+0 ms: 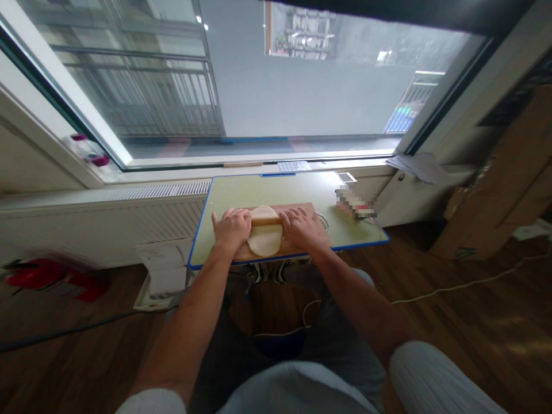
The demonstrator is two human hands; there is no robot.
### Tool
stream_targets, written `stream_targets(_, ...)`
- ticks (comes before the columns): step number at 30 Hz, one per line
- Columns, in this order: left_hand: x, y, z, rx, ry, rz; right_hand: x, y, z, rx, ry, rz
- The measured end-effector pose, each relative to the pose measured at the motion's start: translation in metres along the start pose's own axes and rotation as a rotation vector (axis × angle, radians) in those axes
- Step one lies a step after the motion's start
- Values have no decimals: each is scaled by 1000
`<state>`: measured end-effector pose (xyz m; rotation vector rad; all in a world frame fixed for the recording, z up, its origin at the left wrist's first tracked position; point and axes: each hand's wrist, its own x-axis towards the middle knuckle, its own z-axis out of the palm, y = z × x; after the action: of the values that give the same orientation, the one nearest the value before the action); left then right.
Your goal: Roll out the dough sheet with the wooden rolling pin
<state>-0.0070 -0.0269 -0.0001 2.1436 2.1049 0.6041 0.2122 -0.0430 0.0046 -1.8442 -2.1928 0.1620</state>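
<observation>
Dough (265, 241) is lying flattened on a wooden cutting board (291, 246) on the tabletop (241, 190), a rolling pin (265, 221) crossing it. The left hand (235, 226) and right hand (301, 226) are gripping the pin's ends; even rolling is probably calling for level, equal pressure.

In front of me stands a pale green table (241, 190) edged in blue. Towards my six o'clock on it lies a wooden board (290, 246), its metal handle (324, 222) at three; a blurred object (356, 203) rests at three o'clock.
</observation>
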Motion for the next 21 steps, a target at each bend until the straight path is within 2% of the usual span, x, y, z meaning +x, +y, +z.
stream_targets(4, 28, -5, -4, 38, -30, -54, 15, -1, -14, -47, -3, -28)
stream_targets(9, 51, -13, 0, 32, -141, -141, 31, 1, -10, -101, 17, 16)
stream_targets(16, 50, -18, 6, 88, -258, -151, 29, 4, -3, -137, 44, 17)
stream_targets(21, 46, -17, 5, 111, -267, -150, 20, 1, -7, -146, 35, 24)
